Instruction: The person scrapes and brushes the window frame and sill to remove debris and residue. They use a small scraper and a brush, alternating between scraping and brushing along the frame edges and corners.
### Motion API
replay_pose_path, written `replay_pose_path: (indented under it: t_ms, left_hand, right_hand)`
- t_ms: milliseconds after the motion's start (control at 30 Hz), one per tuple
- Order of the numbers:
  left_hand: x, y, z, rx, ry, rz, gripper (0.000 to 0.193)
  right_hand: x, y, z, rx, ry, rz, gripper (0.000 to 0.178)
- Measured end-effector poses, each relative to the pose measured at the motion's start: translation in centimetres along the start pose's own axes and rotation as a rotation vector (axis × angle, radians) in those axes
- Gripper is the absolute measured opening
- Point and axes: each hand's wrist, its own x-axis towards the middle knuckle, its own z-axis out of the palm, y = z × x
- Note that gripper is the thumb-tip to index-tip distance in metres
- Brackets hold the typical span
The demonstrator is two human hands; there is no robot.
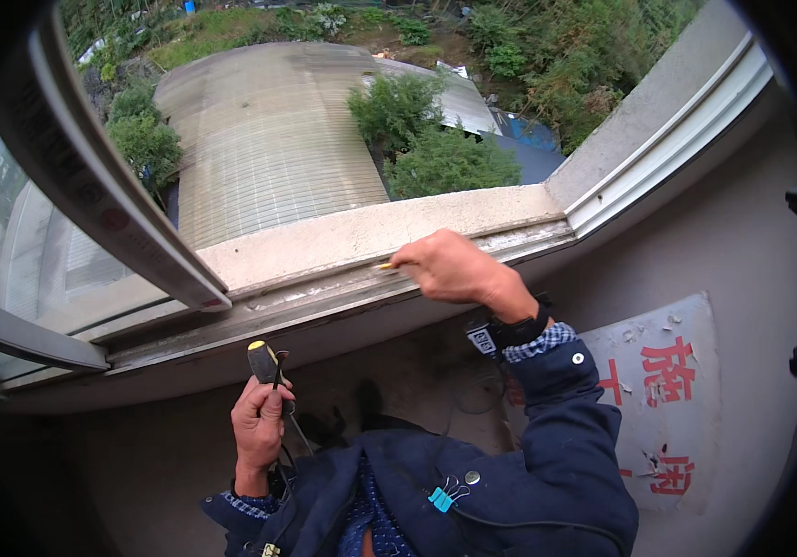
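- Soft, even daylight comes in through the open window [324, 139]; the outdoor roof [269, 139] and trees are bright but not blown out.
- The wall under the sill [371, 232] is dimmer, in flat shade.
- No hard shadows or glare.
- Fisheye bends the window frame; corners vignette to black.
- Focus is fairly sharp throughout.

A dark navy jacket [547, 464] is worn over a blue-and-white checked shirt, whose cuffs [539, 343] are exposed at both wrists. A black wristband with a small rectangular module [484, 339] is fitted just behind the right hand [459, 269]. A light-blue binder clip [445, 497] and thin black cables are attached at the chest.
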Motion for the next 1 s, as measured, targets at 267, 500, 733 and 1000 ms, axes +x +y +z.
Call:
replay_pose_path:
  t_ms: [267,500,733,1000]
  left_hand:
    - [2.0,1.8,4.7,0.062,0.031,0.040,0.025]
    - [3.1,2.0,7.8,0.051,0.024,0.023,0.025]
    - [5.7,2.1,8.5,0.085,-0.049,0.050,0.026]
    - [7.9,0.9,6.6,0.024,-0.064,0.021,0.025]
  right_hand:
    - [0.3,4.1,1.7,0.115,-0.091,-0.071,0.026]
    - [-3.1,7.8,-1.6,0.110,0.067,-0.091,0.020]
    - [-2.4,8.0,0.1,0.194,-0.001,-0.014,0.024]
    - [-1.2,6.3,-2.2,0.331,0.104,-0.106,0.021]
